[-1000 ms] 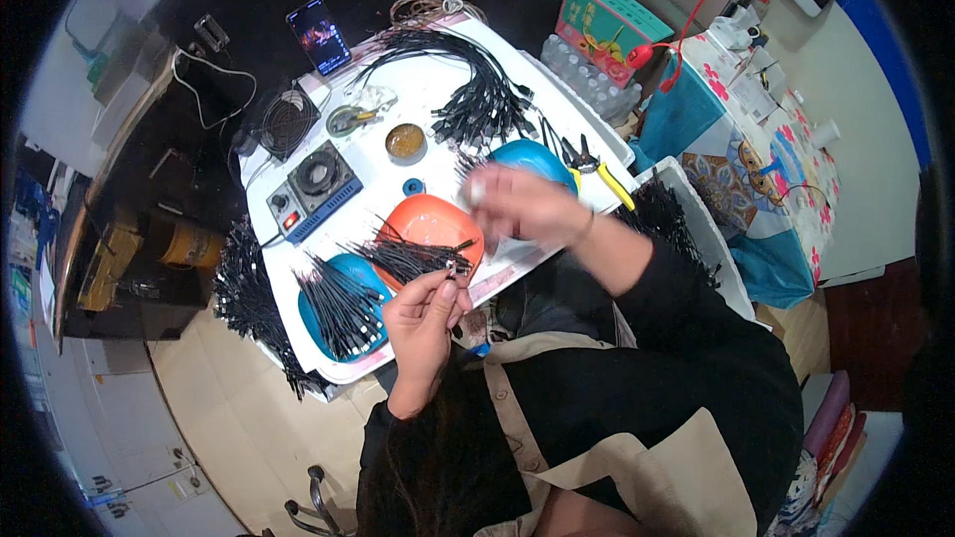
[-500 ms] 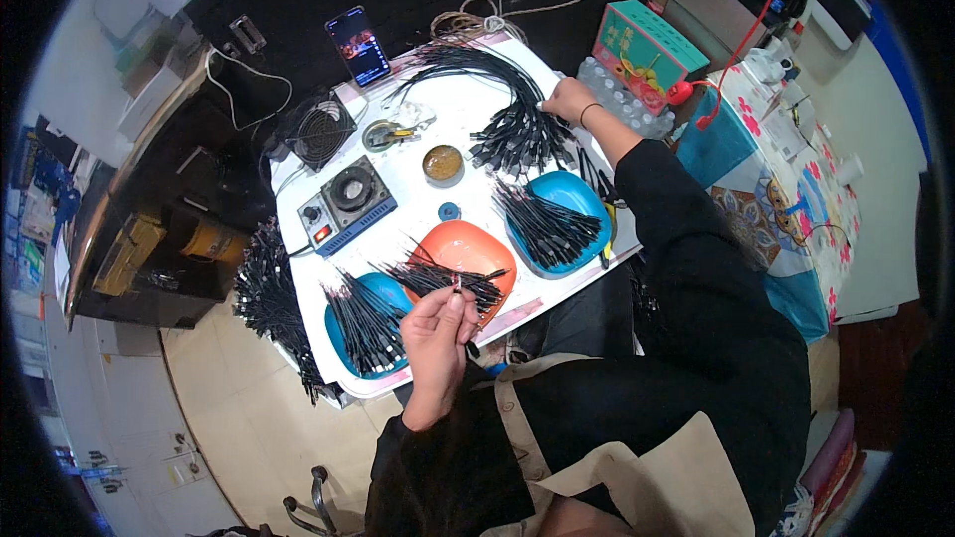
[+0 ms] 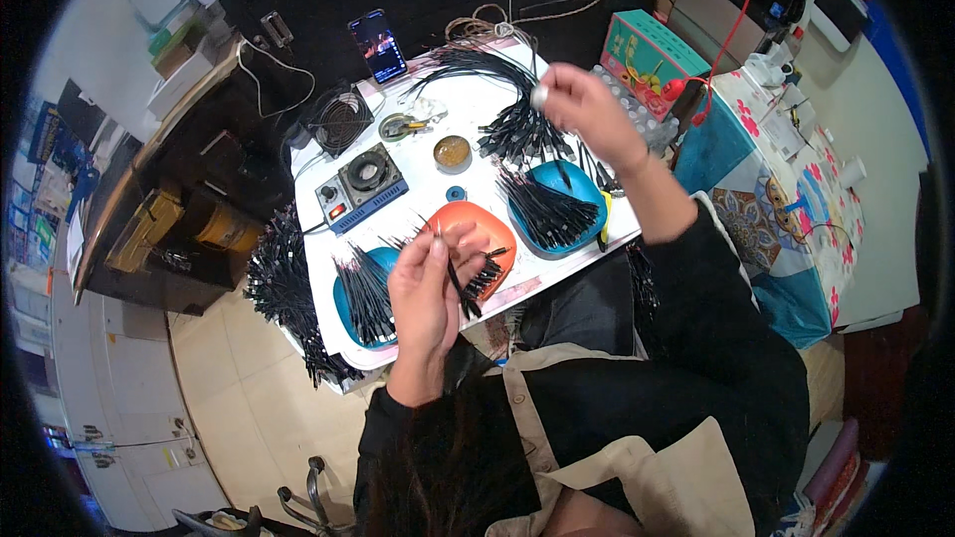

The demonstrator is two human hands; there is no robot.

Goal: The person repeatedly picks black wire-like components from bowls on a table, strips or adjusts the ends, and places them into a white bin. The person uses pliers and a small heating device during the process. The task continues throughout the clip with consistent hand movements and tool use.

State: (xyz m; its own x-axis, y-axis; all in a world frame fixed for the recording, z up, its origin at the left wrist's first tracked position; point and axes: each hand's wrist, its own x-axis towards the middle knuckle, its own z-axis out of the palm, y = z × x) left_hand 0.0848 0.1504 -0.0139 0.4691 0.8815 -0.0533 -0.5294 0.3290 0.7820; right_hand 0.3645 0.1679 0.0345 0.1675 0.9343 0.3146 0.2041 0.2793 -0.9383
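My left hand (image 3: 423,278) pinches a short black cable (image 3: 462,290) between thumb and forefinger, its bare thin end pointing up and its black length hanging below the palm. It is above an orange tray (image 3: 466,215) holding more short black cables. My right hand (image 3: 592,117) is raised over the right side of the table, next to a bundle of long black cables (image 3: 515,119). Its fingers are closed together with a pale spot at the tips; what they hold is unclear. Blue trays (image 3: 572,179) with black cables lie on both sides of the orange one.
On the white table stand a small box with a round opening (image 3: 370,171), a round tin of amber material (image 3: 452,152), a fan (image 3: 340,119) and a propped phone (image 3: 377,46). More black cables (image 3: 288,278) hang off the left edge. A green carton (image 3: 652,55) sits far right.
My right hand has lifted off the long cable bundle and turned inward. My left hand has moved slightly up and left, its fingers more spread, still with the cable.
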